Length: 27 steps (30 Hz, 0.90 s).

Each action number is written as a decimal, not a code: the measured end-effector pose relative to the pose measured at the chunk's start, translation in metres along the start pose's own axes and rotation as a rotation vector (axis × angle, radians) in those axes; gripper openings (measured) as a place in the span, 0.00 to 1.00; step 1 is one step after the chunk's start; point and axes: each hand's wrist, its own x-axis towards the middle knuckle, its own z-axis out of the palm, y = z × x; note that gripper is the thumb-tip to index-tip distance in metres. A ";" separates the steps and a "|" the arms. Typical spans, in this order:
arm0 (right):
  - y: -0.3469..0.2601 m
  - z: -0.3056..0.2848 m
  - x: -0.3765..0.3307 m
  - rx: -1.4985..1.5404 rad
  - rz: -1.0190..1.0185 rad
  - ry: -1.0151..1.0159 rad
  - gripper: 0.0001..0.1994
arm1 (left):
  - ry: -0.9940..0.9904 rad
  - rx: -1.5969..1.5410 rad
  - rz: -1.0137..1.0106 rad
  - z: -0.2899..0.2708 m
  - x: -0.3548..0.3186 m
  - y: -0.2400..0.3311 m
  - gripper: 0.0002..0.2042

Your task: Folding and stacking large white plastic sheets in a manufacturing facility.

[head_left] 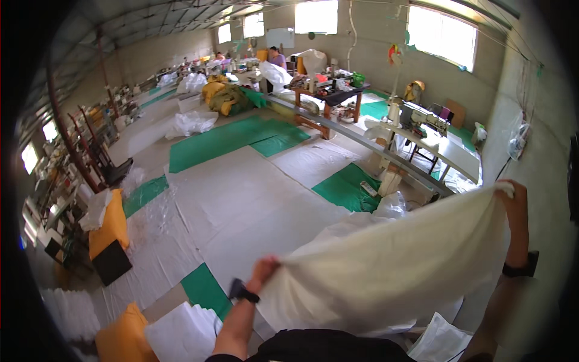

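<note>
A wide cream-white cloth [398, 259] hangs stretched between my two hands, sloping up toward the right. My left hand [263, 269] is closed on its left corner, low and near the middle. Higher up at the right, close to the wall, my right hand [511, 196] grips the other top corner. The lower part of the cloth sags in front of my body. Dark bands circle both wrists. Behind the cloth, more white material [338, 232] shows along its upper edge. Below its right side lies a folded white piece [439, 338].
A sewing machine [425, 117] stands on a white table [455, 154] at the right, behind a long metal rail [362, 148]. White and green sheets [217, 145] cover the floor. Yellow bundles [114, 223] and white stacks [181, 332] sit at the left. A person [276, 58] works far back.
</note>
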 end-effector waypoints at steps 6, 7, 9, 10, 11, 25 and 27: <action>0.025 0.062 0.027 0.463 -0.182 0.130 0.07 | 0.579 0.657 0.129 -0.239 0.010 0.098 0.19; 0.028 0.065 0.028 0.446 -0.183 0.121 0.07 | 0.567 0.667 0.088 -0.253 -0.003 0.112 0.19; 0.019 0.068 0.029 0.328 -0.254 0.063 0.08 | 0.294 -0.089 0.086 -0.246 -0.028 0.127 0.35; 0.013 0.066 0.033 0.209 -0.347 0.050 0.08 | 0.120 -0.055 0.016 -0.226 -0.045 0.119 0.47; 0.008 0.065 0.038 0.146 -0.397 0.046 0.08 | 0.064 -0.083 0.035 -0.198 -0.056 0.121 0.47; -0.110 -0.013 -0.001 0.463 -0.021 0.404 0.03 | 0.040 0.057 0.068 0.025 -0.019 0.161 0.48; -0.079 -0.037 0.003 0.555 -0.013 0.449 0.03 | -0.171 -0.046 0.128 0.032 -0.016 0.173 0.34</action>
